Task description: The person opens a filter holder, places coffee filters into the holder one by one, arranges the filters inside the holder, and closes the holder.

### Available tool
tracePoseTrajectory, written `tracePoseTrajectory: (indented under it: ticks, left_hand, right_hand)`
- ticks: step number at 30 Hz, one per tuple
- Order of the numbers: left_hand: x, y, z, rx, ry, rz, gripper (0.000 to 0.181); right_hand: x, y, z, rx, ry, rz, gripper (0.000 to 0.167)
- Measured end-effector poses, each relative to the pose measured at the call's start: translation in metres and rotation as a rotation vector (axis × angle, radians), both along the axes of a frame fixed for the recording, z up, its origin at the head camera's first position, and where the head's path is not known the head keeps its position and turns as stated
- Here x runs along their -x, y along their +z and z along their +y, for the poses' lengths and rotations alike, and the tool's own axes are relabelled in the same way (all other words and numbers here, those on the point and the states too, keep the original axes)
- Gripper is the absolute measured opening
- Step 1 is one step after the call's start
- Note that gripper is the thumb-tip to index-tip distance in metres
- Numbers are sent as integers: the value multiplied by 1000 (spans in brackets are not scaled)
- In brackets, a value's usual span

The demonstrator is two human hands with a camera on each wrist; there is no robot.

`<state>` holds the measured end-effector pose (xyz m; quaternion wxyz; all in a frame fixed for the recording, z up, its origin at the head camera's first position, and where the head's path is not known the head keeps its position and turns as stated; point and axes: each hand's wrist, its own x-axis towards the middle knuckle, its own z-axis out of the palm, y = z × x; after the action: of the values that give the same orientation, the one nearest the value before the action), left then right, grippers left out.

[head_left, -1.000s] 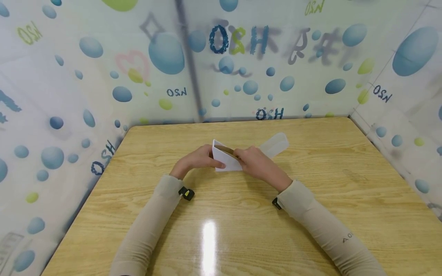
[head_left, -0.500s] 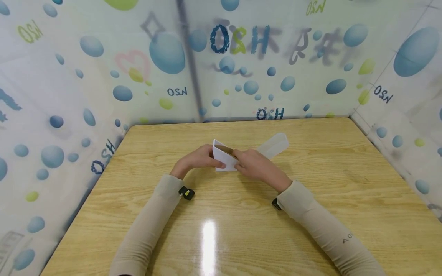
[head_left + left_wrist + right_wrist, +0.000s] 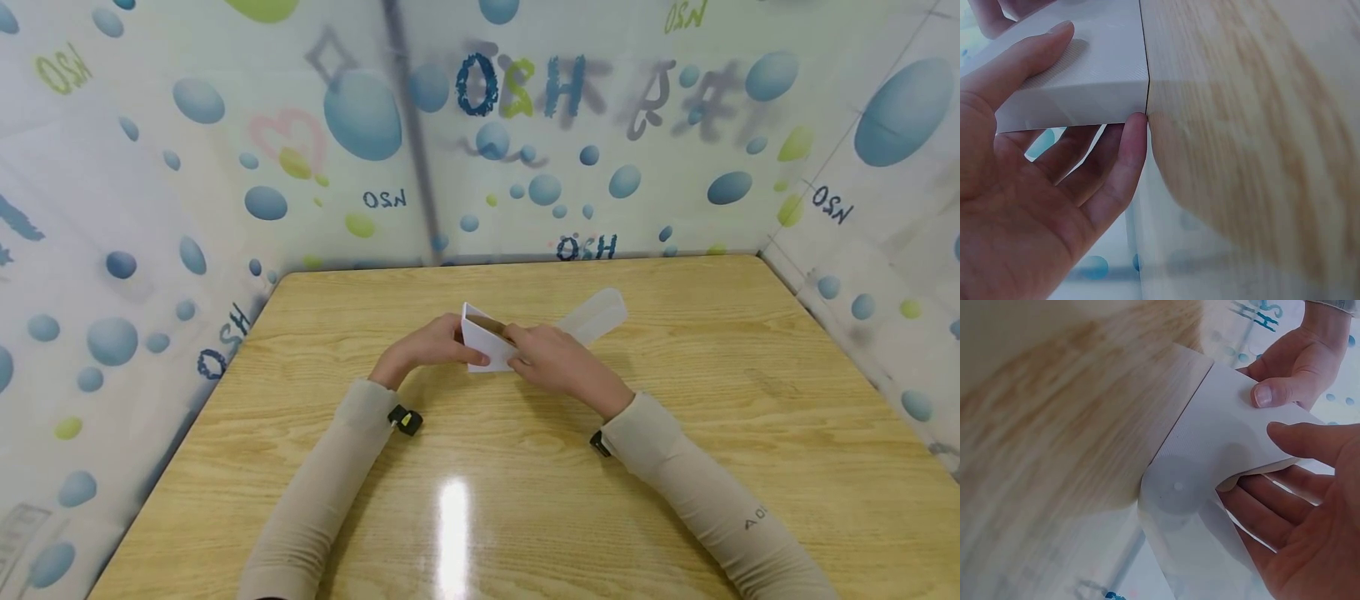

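Note:
A small white box (image 3: 486, 343) stands on the table, its upper side open and a brown inner surface showing. At its left end, my left hand (image 3: 432, 342) holds it, thumb on the near face and fingers behind, as the left wrist view shows. My right hand (image 3: 558, 358) grips the right part at the open edge, thumb on the near face and fingers on the far side. Beyond the right hand, a translucent whitish strip (image 3: 598, 315) sticks out to the right. In the right wrist view, the strip meets the box's rounded end, near a small round dot.
The wood-grain table (image 3: 337, 308) has a bright light reflection near its front. Behind it and at both sides hang printed sheets (image 3: 525, 183) with blue and green drops. A small black device (image 3: 406, 420) sits at the left cuff.
My right hand has shifted slightly left on the box, and its thumb shows more against the near face. The left hand, box and strip stay nearly in place.

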<state>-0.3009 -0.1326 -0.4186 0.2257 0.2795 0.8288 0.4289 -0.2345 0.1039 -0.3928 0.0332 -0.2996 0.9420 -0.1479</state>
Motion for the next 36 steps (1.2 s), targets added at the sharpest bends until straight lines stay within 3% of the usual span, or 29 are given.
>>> tracePoseTrajectory:
  ticks: [23,36]
  left_hand:
    - [1,-1,-1,12,-8,13,42]
    - [1,-1,-1,17,-4,20,39]
  right_hand:
    - [-1,0,3,63,-11,72,30]
    - [0,11,7,79,-37,62,31]
